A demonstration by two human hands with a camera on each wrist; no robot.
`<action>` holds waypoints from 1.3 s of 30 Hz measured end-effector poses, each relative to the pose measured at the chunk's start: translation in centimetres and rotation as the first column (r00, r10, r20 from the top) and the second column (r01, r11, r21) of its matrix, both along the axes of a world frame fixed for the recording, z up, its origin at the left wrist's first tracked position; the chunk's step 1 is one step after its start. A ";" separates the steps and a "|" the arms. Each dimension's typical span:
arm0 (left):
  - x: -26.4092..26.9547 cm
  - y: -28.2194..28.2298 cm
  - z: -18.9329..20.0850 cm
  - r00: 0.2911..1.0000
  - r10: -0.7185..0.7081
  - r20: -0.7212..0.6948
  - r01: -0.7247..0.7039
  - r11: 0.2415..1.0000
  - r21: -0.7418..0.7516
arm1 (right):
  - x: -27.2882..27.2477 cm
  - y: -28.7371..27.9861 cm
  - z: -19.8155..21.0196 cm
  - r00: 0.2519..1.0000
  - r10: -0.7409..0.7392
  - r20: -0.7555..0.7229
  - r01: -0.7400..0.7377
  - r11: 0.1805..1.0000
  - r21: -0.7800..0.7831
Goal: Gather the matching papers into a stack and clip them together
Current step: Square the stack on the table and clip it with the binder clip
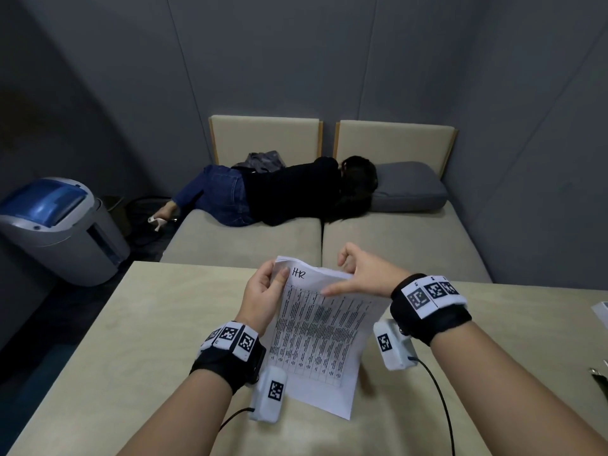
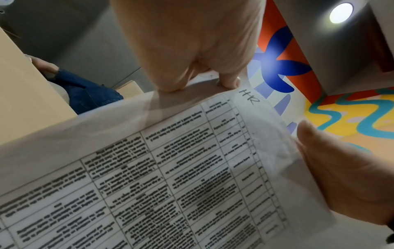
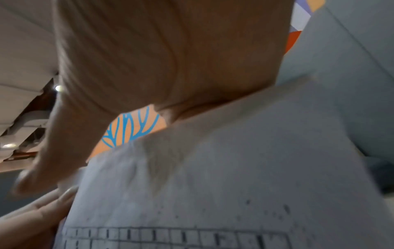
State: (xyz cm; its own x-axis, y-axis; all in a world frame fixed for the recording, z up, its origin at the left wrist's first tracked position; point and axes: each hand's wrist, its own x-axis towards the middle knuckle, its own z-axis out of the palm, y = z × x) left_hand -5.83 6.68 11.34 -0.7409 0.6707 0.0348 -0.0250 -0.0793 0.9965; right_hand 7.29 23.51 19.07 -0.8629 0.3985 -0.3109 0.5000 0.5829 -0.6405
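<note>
White printed papers [image 1: 322,337] with a table of text and a handwritten "HR" at the top are held tilted over the table, lower corner near its surface. My left hand [image 1: 266,291] pinches the upper left corner, thumb on the front beside the "HR". At the top right edge, my right hand [image 1: 355,274] grips with its thumb laid across the front and fingers curled behind. From the left wrist, the papers [image 2: 170,168] fill the view between left hand [image 2: 192,50] and right hand [image 2: 341,168]. The right wrist shows the right hand [image 3: 160,59] on the papers [image 3: 213,185]. How many sheets, I cannot tell.
The light wooden table [image 1: 131,340] lies under my arms. At its right edge sit a white object [image 1: 602,311] and a small dark item [image 1: 598,376], both cut off. Beyond, a person lies on a beige bench [image 1: 246,245]. A grey and blue bin [image 1: 59,225] stands left.
</note>
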 end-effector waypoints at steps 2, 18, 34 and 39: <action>0.0 -0.1 -0.4 1.000 -0.013 -0.017 0.012 0.999 -0.030 | 0.4 -0.3 -0.9 0.983 0.101 0.156 -0.098 0.995 -0.026; -0.6 -2.6 -2.9 0.997 0.014 -0.081 -0.030 0.980 -0.198 | 2.9 0.8 -4.9 0.947 0.006 0.320 -0.025 0.998 0.055; -1.4 -3.9 1.5 0.993 0.097 -0.060 -0.101 0.993 -0.055 | 0.8 0.4 -2.9 0.996 -0.076 -0.057 0.082 0.988 0.128; -1.2 -3.9 2.8 0.993 0.115 -0.028 -0.115 0.993 0.004 | 1.2 0.4 -1.9 0.987 -0.082 -0.136 0.094 0.992 0.088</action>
State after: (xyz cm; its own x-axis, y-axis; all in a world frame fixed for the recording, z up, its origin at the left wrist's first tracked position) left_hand -7.08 2.75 14.15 -0.8116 0.5812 0.0588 0.0129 -0.0828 0.9965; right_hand 8.49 23.87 17.20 -0.8540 0.4970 -0.1541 0.4669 0.6013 -0.6484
